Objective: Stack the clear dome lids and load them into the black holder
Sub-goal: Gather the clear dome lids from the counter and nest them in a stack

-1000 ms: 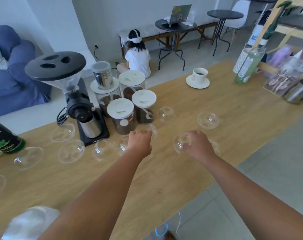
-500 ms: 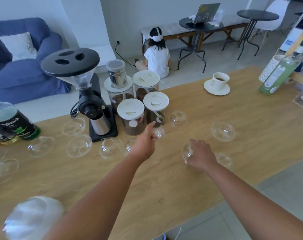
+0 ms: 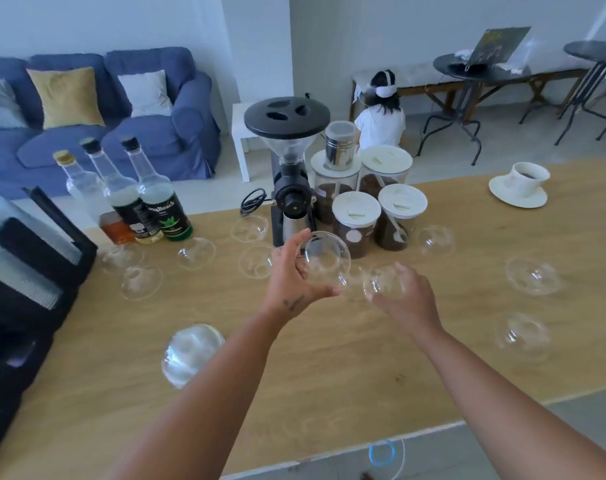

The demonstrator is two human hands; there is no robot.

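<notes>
My left hand (image 3: 292,271) holds a clear dome lid (image 3: 324,259) lifted above the wooden table (image 3: 329,368), its open side tilted toward me. Beside it my right hand (image 3: 407,296) grips a second clear dome lid (image 3: 384,284). Several more dome lids lie scattered: one (image 3: 195,252) near the bottles, one (image 3: 533,275) at right, one (image 3: 523,337) at the near right. A stack of lids (image 3: 190,353) lies on its side at the near left. The black holder (image 3: 34,258) stands at the left edge with rows of lids in it.
A black coffee grinder (image 3: 289,174) and four white-lidded jars of coffee (image 3: 355,223) stand behind my hands. Three bottles (image 3: 156,202) sit at the back left. A cup on a saucer (image 3: 519,185) is at the far right. A person sits on the floor beyond.
The view has swung left, bringing the bottles and black holder in. My left hand has picked up a dome lid and raised it. My right hand has lifted its lid toward it.
</notes>
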